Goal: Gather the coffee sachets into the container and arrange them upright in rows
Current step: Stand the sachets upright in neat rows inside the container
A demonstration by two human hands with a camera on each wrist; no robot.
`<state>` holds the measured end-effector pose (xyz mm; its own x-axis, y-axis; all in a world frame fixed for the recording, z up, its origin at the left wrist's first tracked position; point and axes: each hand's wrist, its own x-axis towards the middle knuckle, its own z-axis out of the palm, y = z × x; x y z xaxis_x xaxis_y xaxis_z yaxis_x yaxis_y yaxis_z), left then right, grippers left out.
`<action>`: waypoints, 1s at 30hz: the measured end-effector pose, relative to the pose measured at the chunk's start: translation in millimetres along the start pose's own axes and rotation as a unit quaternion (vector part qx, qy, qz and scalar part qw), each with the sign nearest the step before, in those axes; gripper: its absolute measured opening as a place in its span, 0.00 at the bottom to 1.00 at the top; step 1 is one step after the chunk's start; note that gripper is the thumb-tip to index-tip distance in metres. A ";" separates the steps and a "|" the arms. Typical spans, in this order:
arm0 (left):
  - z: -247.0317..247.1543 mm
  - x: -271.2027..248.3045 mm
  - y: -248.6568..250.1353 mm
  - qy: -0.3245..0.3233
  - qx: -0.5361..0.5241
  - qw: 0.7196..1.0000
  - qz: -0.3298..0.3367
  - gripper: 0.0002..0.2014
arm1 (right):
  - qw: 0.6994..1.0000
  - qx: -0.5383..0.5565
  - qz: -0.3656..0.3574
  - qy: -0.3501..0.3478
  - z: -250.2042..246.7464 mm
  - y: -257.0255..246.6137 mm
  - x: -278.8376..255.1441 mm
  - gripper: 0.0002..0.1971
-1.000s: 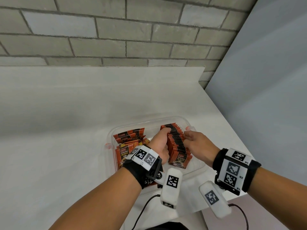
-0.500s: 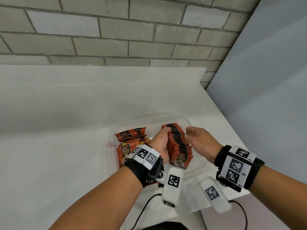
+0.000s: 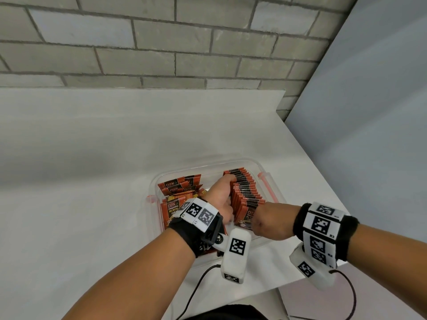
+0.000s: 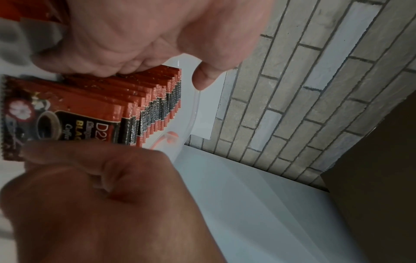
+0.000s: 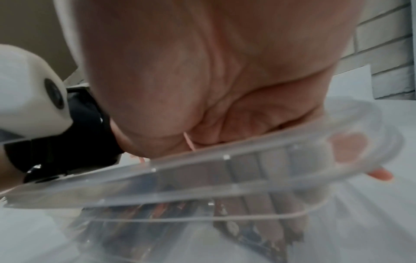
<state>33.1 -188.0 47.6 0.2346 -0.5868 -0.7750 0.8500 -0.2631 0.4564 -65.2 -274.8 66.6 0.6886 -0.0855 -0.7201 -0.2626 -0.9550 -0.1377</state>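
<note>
A clear container [image 3: 265, 168] with pink clips sits near the table's front right corner. On its right side stands a row of upright orange-black coffee sachets [image 3: 246, 192], also seen in the left wrist view [image 4: 139, 99]. Loose sachets [image 3: 180, 188] lie piled on its left side. My left hand [image 3: 220, 195] holds the row's left flank with curled fingers [image 4: 126, 53]; its thumb [image 4: 203, 78] points past the far end without touching. My right hand [image 3: 270, 221] sits at the row's near right end, its curled fingers [image 4: 74, 156] on the front sachets. The right wrist view shows only my palm [image 5: 202, 71] and the container's rim [image 5: 247, 175].
The white table [image 3: 92, 169] runs left and back to a grey brick wall [image 3: 161, 42]. Its right edge [image 3: 307, 153] passes close to the container. A black cable [image 3: 196, 287] hangs off the front edge below my wrists.
My right hand has slid from the row's far right side back to its near end. My left hand has stayed against the row's left flank.
</note>
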 end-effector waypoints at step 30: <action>-8.7 27.8 -3.9 -0.023 -0.012 0.999 -0.035 0.26 | 0.997 0.034 0.046 0.056 2.4 4.4 1.4 0.14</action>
<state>40.4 -196.7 20.5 0.1524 -0.6019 -0.7839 0.8745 -0.2874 0.3906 -67.0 -278.4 63.3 0.7298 -0.2061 -0.6518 -0.3701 -0.9208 -0.1232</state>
